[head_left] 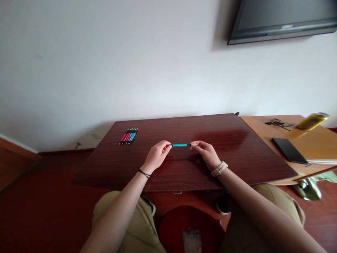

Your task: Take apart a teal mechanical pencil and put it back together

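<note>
A blue pen [179, 145] with black ends is held level above the dark wooden table [168, 179], its length running left to right. My left hand [158, 153] pinches its left end, and my right hand [205, 151] pinches its right end. The fingertips cover parts of both ends. On the left part of the table several pens [128, 136] lie side by side in a row, some pink and some blue, all with black ends.
To the right, a lighter wooden table [323, 140] bears a black phone [289, 150], a black cable [277, 122] and a yellow can [313, 121]. A red stool [171, 228] with a clear plastic packet [192, 240] stands between my legs. A screen [284, 21] hangs on the wall.
</note>
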A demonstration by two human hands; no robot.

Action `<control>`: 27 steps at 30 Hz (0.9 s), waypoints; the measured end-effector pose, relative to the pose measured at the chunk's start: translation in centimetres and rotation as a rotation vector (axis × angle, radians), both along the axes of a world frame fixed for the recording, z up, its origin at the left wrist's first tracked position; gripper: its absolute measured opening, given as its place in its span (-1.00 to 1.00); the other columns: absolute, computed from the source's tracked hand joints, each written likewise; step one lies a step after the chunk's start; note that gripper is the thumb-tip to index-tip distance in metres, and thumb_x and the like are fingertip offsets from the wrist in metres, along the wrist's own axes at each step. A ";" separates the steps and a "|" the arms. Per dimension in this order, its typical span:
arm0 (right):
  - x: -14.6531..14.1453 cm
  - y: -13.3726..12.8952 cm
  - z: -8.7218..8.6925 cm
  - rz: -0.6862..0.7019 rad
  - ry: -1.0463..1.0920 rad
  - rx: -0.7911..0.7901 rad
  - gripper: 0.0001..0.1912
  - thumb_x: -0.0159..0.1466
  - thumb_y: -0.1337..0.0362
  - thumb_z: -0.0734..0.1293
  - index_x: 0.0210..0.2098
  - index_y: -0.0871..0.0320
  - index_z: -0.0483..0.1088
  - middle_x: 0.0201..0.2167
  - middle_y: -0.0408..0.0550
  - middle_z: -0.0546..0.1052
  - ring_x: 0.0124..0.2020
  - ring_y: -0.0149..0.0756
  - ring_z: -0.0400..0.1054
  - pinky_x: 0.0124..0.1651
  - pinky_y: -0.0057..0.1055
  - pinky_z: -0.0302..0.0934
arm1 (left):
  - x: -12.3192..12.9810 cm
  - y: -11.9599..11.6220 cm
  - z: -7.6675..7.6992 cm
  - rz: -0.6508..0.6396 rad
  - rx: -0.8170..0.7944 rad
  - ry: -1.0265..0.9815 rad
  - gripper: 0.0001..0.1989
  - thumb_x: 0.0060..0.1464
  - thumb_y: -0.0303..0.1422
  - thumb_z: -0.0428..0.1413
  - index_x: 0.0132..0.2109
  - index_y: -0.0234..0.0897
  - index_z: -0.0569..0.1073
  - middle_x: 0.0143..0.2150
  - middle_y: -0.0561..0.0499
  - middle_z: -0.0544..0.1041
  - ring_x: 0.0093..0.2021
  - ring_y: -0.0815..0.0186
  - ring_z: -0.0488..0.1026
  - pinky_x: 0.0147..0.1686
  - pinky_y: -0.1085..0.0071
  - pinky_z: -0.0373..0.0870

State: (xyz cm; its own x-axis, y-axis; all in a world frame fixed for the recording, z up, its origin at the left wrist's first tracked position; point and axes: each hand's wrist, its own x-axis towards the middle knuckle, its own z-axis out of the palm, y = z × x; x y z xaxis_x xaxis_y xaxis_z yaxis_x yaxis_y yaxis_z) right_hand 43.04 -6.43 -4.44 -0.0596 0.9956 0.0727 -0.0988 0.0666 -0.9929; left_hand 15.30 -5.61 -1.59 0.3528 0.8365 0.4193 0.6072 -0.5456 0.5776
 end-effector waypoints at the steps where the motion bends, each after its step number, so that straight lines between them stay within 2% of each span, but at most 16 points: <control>1: 0.0 0.0 0.0 0.000 0.000 0.000 -0.50 0.19 -0.17 0.58 -0.12 0.10 0.62 -0.27 -0.03 0.68 -0.35 -0.26 0.38 -0.25 -0.32 0.24 | 0.0 0.0 0.0 -0.008 -0.008 -0.011 -0.82 0.46 -0.21 0.09 0.02 -0.15 0.52 -0.15 0.00 0.62 -0.20 0.27 0.58 -0.21 0.38 0.49; 4: -0.1 -0.1 0.2 -0.001 0.013 0.002 -0.50 0.18 -0.16 0.59 -0.13 0.10 0.62 -0.28 -0.03 0.67 -0.33 -0.27 0.39 -0.25 -0.33 0.24 | 0.2 0.0 0.0 -0.026 -0.008 -0.033 -0.81 0.43 -0.24 0.12 0.10 -0.14 0.49 -0.14 0.00 0.61 -0.20 0.28 0.58 -0.20 0.38 0.50; 7: -0.1 -0.1 0.3 -0.003 0.016 0.000 -0.50 0.17 -0.17 0.59 -0.15 0.11 0.61 -0.28 -0.02 0.68 -0.32 -0.26 0.40 -0.25 -0.33 0.25 | 0.1 -0.1 0.1 -0.016 0.015 -0.004 -0.84 0.47 -0.24 0.07 0.00 -0.16 0.51 -0.16 0.00 0.61 -0.21 0.28 0.57 -0.19 0.37 0.47; 10: -0.1 0.0 0.1 0.000 0.015 0.000 -0.48 0.16 -0.18 0.59 -0.16 0.10 0.61 -0.28 -0.02 0.67 -0.34 -0.27 0.39 -0.26 -0.33 0.25 | 0.1 -0.1 0.2 -0.021 0.020 0.009 -0.77 0.51 -0.23 0.01 -0.07 -0.17 0.52 -0.17 -0.01 0.61 -0.20 0.27 0.57 -0.16 0.36 0.47; 12: 0.0 0.1 -0.1 0.002 0.015 0.003 -0.49 0.17 -0.17 0.59 -0.14 0.10 0.62 -0.29 -0.04 0.67 -0.35 -0.29 0.37 -0.27 -0.33 0.24 | 0.1 -0.1 0.2 -0.039 0.006 -0.015 -0.82 0.48 -0.23 0.06 0.03 -0.16 0.52 -0.11 -0.01 0.63 -0.20 0.28 0.57 -0.16 0.38 0.48; 15: 0.1 0.2 -0.3 0.008 0.016 0.008 -0.52 0.20 -0.15 0.59 -0.12 0.10 0.62 -0.28 -0.05 0.67 -0.36 -0.30 0.36 -0.27 -0.34 0.23 | 0.2 -0.2 0.2 -0.057 -0.006 -0.044 -0.78 0.40 -0.27 0.18 0.13 -0.15 0.48 -0.07 0.00 0.62 -0.21 0.31 0.57 -0.19 0.41 0.49; 18: 0.1 0.2 -0.4 0.014 0.013 0.013 -0.52 0.20 -0.16 0.58 -0.12 0.09 0.62 -0.27 -0.04 0.68 -0.34 -0.29 0.38 -0.26 -0.33 0.25 | 0.3 -0.3 0.3 -0.043 0.024 -0.021 -0.88 0.44 -0.28 0.11 0.01 -0.17 0.51 -0.16 0.01 0.59 -0.23 0.30 0.55 -0.20 0.41 0.46; 21: 0.1 0.2 -0.3 0.014 0.010 0.014 -0.50 0.19 -0.18 0.58 -0.14 0.09 0.62 -0.27 -0.03 0.68 -0.33 -0.27 0.40 -0.25 -0.32 0.27 | 0.3 -0.2 0.3 -0.029 0.052 0.016 -0.79 0.50 -0.26 0.03 -0.09 -0.18 0.52 -0.20 0.00 0.57 -0.25 0.30 0.52 -0.20 0.38 0.43; 24: 0.1 0.2 -0.3 0.013 0.012 0.009 -0.51 0.20 -0.16 0.58 -0.12 0.11 0.62 -0.28 -0.03 0.68 -0.35 -0.29 0.37 -0.26 -0.33 0.25 | 0.2 -0.2 0.2 -0.033 0.044 -0.018 -0.86 0.46 -0.26 0.10 0.01 -0.17 0.51 -0.15 0.00 0.59 -0.23 0.30 0.54 -0.19 0.38 0.46; 27: 0.1 0.1 -0.3 0.014 0.016 0.009 -0.52 0.21 -0.14 0.58 -0.11 0.12 0.62 -0.28 -0.03 0.67 -0.37 -0.31 0.35 -0.28 -0.35 0.23 | 0.3 -0.2 0.2 -0.055 0.041 -0.034 -0.80 0.39 -0.29 0.18 0.11 -0.16 0.49 -0.10 -0.01 0.60 -0.21 0.29 0.56 -0.19 0.39 0.49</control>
State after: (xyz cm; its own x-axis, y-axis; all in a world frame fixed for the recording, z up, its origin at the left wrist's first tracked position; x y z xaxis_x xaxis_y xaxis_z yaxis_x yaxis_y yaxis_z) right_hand 43.16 -6.28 -4.77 -0.0723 0.9940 0.0824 -0.1161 0.0737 -0.9905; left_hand 15.56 -5.79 -1.44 0.3824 0.7982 0.4655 0.5562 -0.6011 0.5738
